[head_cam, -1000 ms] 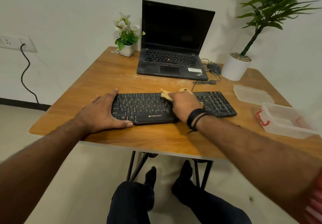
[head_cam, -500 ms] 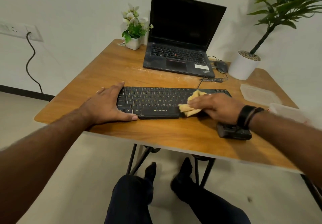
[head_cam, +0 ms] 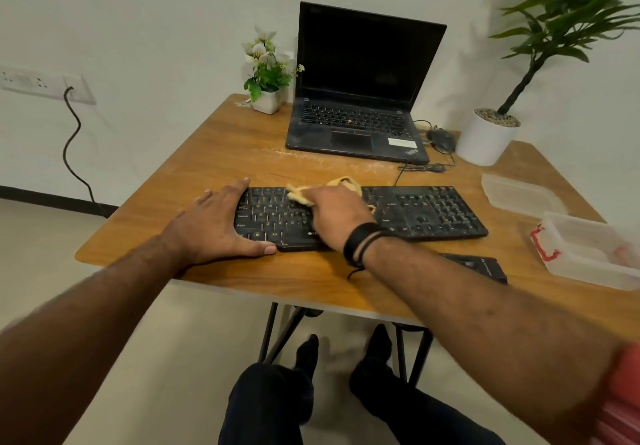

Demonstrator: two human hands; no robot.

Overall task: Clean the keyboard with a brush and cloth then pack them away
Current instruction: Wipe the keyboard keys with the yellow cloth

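A black dusty keyboard (head_cam: 429,210) lies across the wooden table (head_cam: 214,153). My left hand (head_cam: 218,222) rests flat against the keyboard's left end, fingers straight, thumb along its front edge. My right hand (head_cam: 336,216) holds a yellow cloth (head_cam: 337,183) down on the keys left of the middle. The cloth shows above and beside my knuckles; the rest is hidden under the hand. A black object (head_cam: 474,266), perhaps the brush, lies near the table's front edge, partly hidden behind my right forearm.
An open black laptop (head_cam: 360,98) stands behind the keyboard, with a mouse (head_cam: 441,139) and cable to its right. A small flower pot (head_cam: 266,98) and a big white plant pot (head_cam: 485,139) flank it. A clear plastic box (head_cam: 588,254) and its lid (head_cam: 519,195) sit at right.
My right hand with the cloth swept from the keyboard's middle to the right and has now come back left, over the letter keys. My left hand stayed on the keyboard's left end.
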